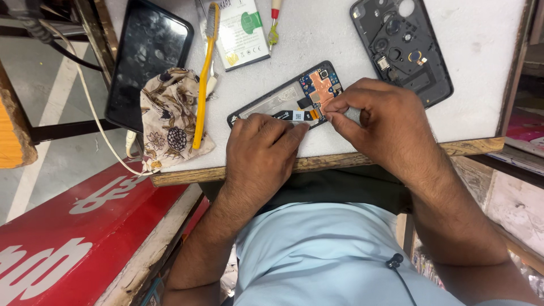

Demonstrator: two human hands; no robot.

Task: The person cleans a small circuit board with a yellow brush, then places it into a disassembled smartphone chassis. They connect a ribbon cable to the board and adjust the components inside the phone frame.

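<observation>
An opened phone body (pixel 283 96) lies slantwise on the white tabletop (pixel 476 68), its blue circuit board and copper patch showing at the upper right end. My left hand (pixel 263 150) rests on the phone's near edge, fingers pressing down on its lower middle. My right hand (pixel 377 122) pinches something small at the phone's right end, thumb and forefinger together beside the copper patch; what it pinches is too small to tell.
A black phone back cover (pixel 402 48) lies at the upper right. A flat battery (pixel 238 31), a yellow toothbrush (pixel 205 73), a red-handled screwdriver (pixel 275 20), a floral cloth (pixel 170 116) and a dark screen panel (pixel 144 56) lie to the left. The wooden table edge (pixel 317 164) runs near my body.
</observation>
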